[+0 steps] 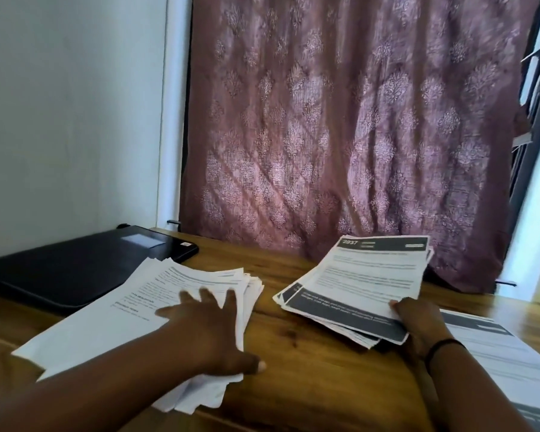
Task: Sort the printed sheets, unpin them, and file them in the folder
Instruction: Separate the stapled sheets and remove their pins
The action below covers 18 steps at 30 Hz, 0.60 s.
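On the wooden surface (pixel 293 332), in front of a mauve patterned curtain (pixel 340 120), lay several lots of printed sheets. The left hand (pixel 206 325) rested flat on a loose, fanned stack of white sheets (pixel 113 319) at the left — fingers spread and fairly straight across the top page, thumb stretched out to the right along the stack's near edge, so its grip was open and merely pressing down. The right hand (pixel 418 322), with a dark band (pixel 443 346) round its wrist, held a second bundle of sheets (pixel 362 282) by its near right corner, thumb on top of the page and fingers tucked out of sight beneath. That bundle carried dark header and footer bars, its pages slightly staggered and its far end raised off the wood. Whether any pins were in either lot could not be told. A third sheet with a dark bar (pixel 493 347) lay flat at the right, partly under the right forearm. The black folder (pixel 75 269) sat closed at the far left, against the white wall (pixel 69 120) — its near edge touching or slipping just under the white stack.
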Tool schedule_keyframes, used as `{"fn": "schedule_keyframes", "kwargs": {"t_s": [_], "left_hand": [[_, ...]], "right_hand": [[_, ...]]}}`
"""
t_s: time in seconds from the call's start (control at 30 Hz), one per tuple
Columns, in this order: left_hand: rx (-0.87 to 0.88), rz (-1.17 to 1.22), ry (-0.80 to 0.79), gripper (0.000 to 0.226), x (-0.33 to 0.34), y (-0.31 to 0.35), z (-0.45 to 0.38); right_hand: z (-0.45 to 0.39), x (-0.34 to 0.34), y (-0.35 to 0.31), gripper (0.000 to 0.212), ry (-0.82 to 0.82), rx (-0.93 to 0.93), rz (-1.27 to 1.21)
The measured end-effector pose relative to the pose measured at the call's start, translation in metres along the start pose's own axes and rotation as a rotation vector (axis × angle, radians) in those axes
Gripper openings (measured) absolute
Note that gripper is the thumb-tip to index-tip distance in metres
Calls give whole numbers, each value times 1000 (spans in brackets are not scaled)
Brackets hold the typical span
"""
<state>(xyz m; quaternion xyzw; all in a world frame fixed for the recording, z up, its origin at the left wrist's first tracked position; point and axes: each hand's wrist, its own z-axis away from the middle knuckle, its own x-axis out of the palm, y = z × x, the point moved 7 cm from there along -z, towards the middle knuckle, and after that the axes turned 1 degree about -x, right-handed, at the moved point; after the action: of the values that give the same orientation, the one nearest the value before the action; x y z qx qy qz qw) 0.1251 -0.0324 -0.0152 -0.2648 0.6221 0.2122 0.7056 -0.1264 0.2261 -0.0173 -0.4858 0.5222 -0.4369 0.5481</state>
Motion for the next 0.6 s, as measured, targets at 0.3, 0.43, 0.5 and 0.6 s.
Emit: {"fn": "schedule_keyframes", "kwargs": {"t_s": [0.3, 0.43, 0.5, 0.6], "left_hand": [[219, 129, -132, 58, 2, -29, -3], [273, 119, -110, 59, 2, -22, -17], [258, 141, -117, 65, 1, -21, -28], [291, 247, -94, 83, -13, -12, -39]], "right_hand": [[13, 20, -4, 17, -96, -80, -139], [17, 20, -8, 17, -126, -87, -184], [15, 18, -11, 21, -130, -113, -201], [21, 12, -26, 23, -123, -232, -206]]}}
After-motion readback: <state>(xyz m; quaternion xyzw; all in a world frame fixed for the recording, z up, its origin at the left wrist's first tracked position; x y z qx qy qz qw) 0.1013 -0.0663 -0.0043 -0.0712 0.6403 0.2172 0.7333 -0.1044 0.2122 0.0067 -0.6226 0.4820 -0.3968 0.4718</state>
